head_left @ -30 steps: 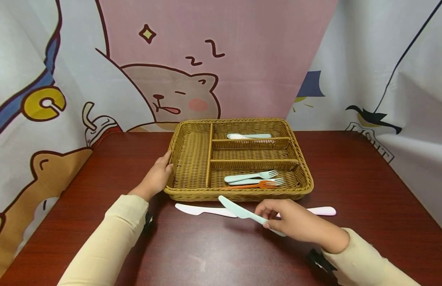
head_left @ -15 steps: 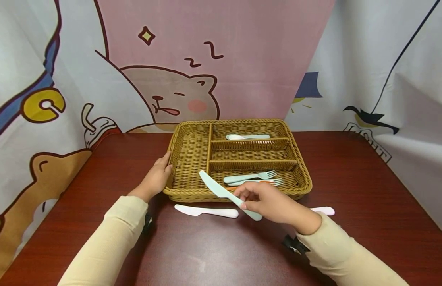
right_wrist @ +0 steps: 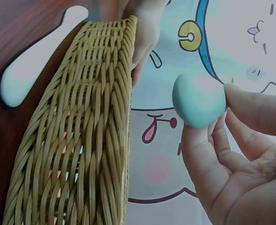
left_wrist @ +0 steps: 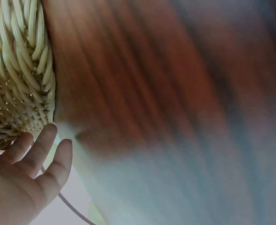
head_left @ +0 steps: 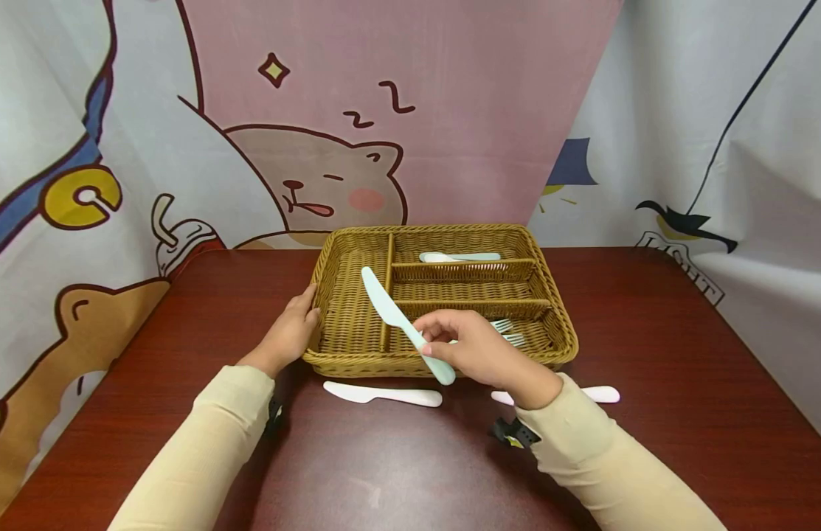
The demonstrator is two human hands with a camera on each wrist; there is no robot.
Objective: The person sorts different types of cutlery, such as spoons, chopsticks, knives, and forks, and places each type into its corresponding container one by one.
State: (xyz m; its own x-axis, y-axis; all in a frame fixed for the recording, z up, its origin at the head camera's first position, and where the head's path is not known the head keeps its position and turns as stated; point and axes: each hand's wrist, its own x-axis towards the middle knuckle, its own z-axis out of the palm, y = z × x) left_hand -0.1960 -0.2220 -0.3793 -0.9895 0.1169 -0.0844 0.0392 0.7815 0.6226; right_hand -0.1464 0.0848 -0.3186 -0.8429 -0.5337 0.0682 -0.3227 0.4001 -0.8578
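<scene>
My right hand (head_left: pixel 473 346) pinches a mint-green plastic knife (head_left: pixel 383 301) by its handle. The knife is raised over the front of a woven cutlery basket (head_left: pixel 364 363), its blade overlapping the long left compartment in the head view. From the right wrist, the handle's rounded end (right_wrist: pixel 198 101) shows between thumb and fingers. Against the basket's left side rests my left hand (head_left: pixel 287 332), fingers extended along the wicker, as the left wrist view also shows. Partly behind my right hand, mint-green forks (head_left: pixel 503 325) lie in the front right compartment.
A white knife (head_left: pixel 383 394) lies on the table just before the basket. Farther right is a pale pink knife (head_left: pixel 603 394), partly covered by my right forearm. Light-coloured utensils (head_left: pixel 459 257) lie in the back right compartment. A printed cartoon curtain (head_left: pixel 483 110) hangs behind the table.
My right hand has carried the mint-green knife up and to the left, from in front of the basket to over it. My left hand has stayed on the basket's side.
</scene>
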